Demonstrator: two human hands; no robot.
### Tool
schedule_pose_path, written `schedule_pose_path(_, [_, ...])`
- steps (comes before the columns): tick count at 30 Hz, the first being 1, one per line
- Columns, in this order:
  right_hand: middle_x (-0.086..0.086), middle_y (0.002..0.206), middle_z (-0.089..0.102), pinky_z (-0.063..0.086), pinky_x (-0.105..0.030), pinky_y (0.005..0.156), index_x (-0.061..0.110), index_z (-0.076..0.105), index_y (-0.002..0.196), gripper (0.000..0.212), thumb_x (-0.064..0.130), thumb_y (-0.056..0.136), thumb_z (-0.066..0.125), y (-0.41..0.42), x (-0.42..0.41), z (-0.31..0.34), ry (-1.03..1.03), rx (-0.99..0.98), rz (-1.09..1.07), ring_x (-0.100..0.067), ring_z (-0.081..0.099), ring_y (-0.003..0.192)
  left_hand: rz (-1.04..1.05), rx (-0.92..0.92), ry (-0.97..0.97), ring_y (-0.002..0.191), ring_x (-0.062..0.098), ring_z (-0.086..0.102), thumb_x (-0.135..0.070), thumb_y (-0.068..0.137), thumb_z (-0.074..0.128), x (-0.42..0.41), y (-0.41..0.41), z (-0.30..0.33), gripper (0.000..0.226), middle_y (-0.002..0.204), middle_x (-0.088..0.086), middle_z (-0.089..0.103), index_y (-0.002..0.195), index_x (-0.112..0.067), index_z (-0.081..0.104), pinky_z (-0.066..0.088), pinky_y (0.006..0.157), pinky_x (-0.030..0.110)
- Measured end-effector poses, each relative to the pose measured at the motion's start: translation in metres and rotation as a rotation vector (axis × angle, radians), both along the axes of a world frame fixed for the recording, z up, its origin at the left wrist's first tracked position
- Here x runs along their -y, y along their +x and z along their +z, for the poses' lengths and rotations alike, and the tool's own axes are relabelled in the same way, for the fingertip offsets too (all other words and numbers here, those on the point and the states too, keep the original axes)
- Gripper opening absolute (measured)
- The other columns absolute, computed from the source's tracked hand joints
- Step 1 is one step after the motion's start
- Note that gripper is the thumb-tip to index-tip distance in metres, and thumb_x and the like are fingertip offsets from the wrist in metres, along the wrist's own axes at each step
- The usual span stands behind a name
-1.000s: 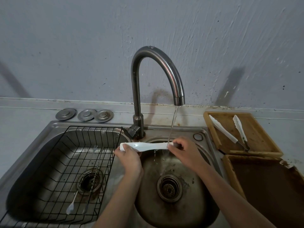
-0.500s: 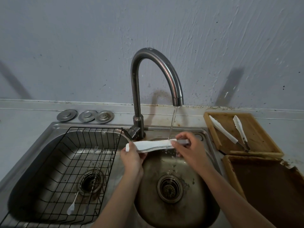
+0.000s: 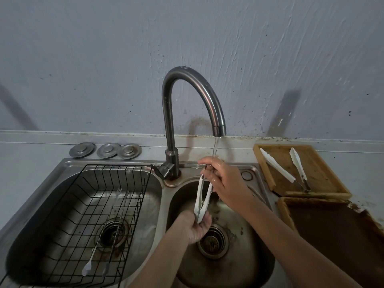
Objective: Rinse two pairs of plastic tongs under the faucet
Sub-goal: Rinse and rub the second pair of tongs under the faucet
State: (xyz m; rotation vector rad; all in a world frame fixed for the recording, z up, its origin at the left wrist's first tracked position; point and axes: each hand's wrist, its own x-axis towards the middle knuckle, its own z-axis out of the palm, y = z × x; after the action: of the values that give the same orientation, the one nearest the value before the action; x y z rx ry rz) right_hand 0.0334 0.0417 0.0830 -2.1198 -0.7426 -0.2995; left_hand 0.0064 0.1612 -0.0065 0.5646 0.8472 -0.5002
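White plastic tongs [image 3: 202, 198] hang upright over the right sink basin [image 3: 245, 256], arms pointing down. My right hand [image 3: 223, 177] pinches their hinge end at the top, directly under the water stream from the faucet [image 3: 194, 96]. My left hand [image 3: 195, 227] holds the two tips together from below. A second pair of white tongs [image 3: 278, 166] lies spread open on a wooden tray [image 3: 320, 163] to the right of the sink.
A black wire rack [image 3: 79, 221] sits in the left basin with a fork and other slim utensils [image 3: 108, 235] in it. Three metal drain covers [image 3: 106, 150] lie behind it. A second, darker tray [image 3: 332, 235] is at the front right.
The tongs were held level across the basin; now they are turned upright, with my right hand at the top under the stream and my left hand lowered to the tips.
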Motion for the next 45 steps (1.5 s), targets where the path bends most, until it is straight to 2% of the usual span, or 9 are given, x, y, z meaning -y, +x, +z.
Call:
schedule_pose_path(5, [-0.005, 0.108, 0.065, 0.051, -0.012, 0.071, 0.013, 0.061, 0.116, 0.027, 0.010, 0.094, 0.047, -0.001, 0.008, 0.007, -0.095, 0.109, -0.064, 0.008, 0.057, 0.072, 0.021, 0.008, 0.064, 0.029, 0.016, 0.051, -0.014, 0.097, 0.037, -0.007, 0.004, 0.002, 0.034, 0.044, 0.014, 0.054, 0.079, 0.007, 0.056, 0.049, 0.034, 0.021])
schedule_pose_path(8, [-0.015, 0.124, 0.061, 0.040, -0.043, 0.098, 0.016, 0.068, 0.105, 0.035, 0.001, 0.076, 0.056, 0.003, 0.019, 0.002, -0.589, 0.494, -0.192, -0.026, 0.058, 0.111, 0.051, 0.006, 0.170, 0.025, 0.016, 0.048, -0.021, 0.098, 0.038, -0.020, 0.013, 0.003, 0.037, 0.037, 0.014, 0.053, 0.078, 0.008, 0.052, 0.045, 0.030, 0.018])
schedule_pose_path(11, [-0.010, 0.116, 0.066, 0.036, -0.052, 0.102, 0.014, 0.060, 0.118, 0.041, 0.035, 0.083, 0.056, 0.001, 0.022, -0.013, -1.020, 0.566, -0.087, -0.031, 0.058, 0.113, 0.014, 0.061, 0.325, 0.026, 0.015, 0.049, -0.019, 0.098, 0.034, -0.027, 0.024, 0.006, 0.035, 0.044, 0.015, 0.056, 0.077, 0.006, 0.049, 0.044, 0.031, 0.016])
schedule_pose_path(14, [-0.012, 0.103, 0.064, 0.047, -0.040, 0.078, 0.009, 0.047, 0.128, 0.067, 0.057, 0.082, 0.052, 0.004, 0.022, -0.031, -1.215, 0.373, -0.098, -0.028, 0.059, 0.090, -0.066, 0.126, 0.443, 0.034, 0.016, 0.050, -0.016, 0.098, 0.033, -0.027, 0.027, 0.013, 0.031, 0.064, 0.019, 0.055, 0.083, 0.005, 0.049, 0.045, 0.031, 0.017])
schedule_pose_path(18, [-0.005, 0.102, 0.062, 0.046, -0.032, 0.063, 0.013, 0.047, 0.114, 0.041, 0.047, 0.091, 0.044, 0.011, 0.033, -0.048, -1.019, 0.234, -0.093, -0.022, 0.059, 0.084, -0.063, 0.249, 0.399, 0.057, 0.020, 0.054, -0.021, 0.097, 0.042, -0.028, 0.026, 0.025, 0.027, 0.072, 0.016, 0.059, 0.087, 0.000, 0.054, 0.055, 0.046, 0.028])
schedule_pose_path(22, [-0.001, 0.094, 0.062, 0.039, -0.029, 0.051, 0.017, 0.044, 0.110, 0.043, 0.054, 0.092, 0.034, 0.002, 0.028, -0.065, -0.872, 0.040, -0.205, -0.019, 0.061, 0.073, 0.109, 0.369, 0.271, 0.080, 0.023, 0.063, -0.017, 0.089, 0.058, -0.015, 0.027, 0.028, 0.019, 0.090, 0.015, 0.065, 0.098, -0.001, 0.060, 0.056, 0.060, 0.029])
schedule_pose_path(27, [-0.004, 0.097, 0.064, 0.041, -0.033, 0.058, 0.015, 0.044, 0.115, 0.041, 0.049, 0.096, 0.032, -0.008, 0.018, -0.066, -0.806, -0.059, -0.287, -0.024, 0.065, 0.081, -0.031, 0.410, 0.381, 0.081, 0.030, 0.068, -0.013, 0.072, 0.076, 0.024, 0.009, 0.008, 0.033, 0.092, 0.021, 0.072, 0.099, 0.003, 0.066, 0.056, 0.083, 0.043])
schedule_pose_path(33, [-0.003, 0.094, 0.065, 0.041, -0.032, 0.056, 0.016, 0.045, 0.107, 0.041, 0.052, 0.094, 0.033, -0.015, 0.023, -0.058, -0.802, -0.070, -0.307, -0.023, 0.065, 0.076, 0.203, 0.361, 0.306, 0.057, 0.021, 0.068, -0.013, 0.077, 0.072, 0.010, 0.029, 0.014, 0.016, 0.073, 0.016, 0.069, 0.081, 0.002, 0.066, 0.057, 0.051, 0.029])
schedule_pose_path(45, [0.003, 0.093, 0.059, 0.039, -0.025, 0.056, 0.020, 0.048, 0.109, 0.038, 0.053, 0.091, 0.043, -0.020, 0.024, -0.066, -0.595, -0.206, -0.305, -0.013, 0.056, 0.072, -0.094, 0.386, 0.540, 0.069, 0.026, 0.072, -0.022, 0.079, 0.071, 0.014, 0.027, 0.014, 0.028, 0.078, 0.017, 0.073, 0.091, 0.002, 0.064, 0.059, 0.061, 0.033])
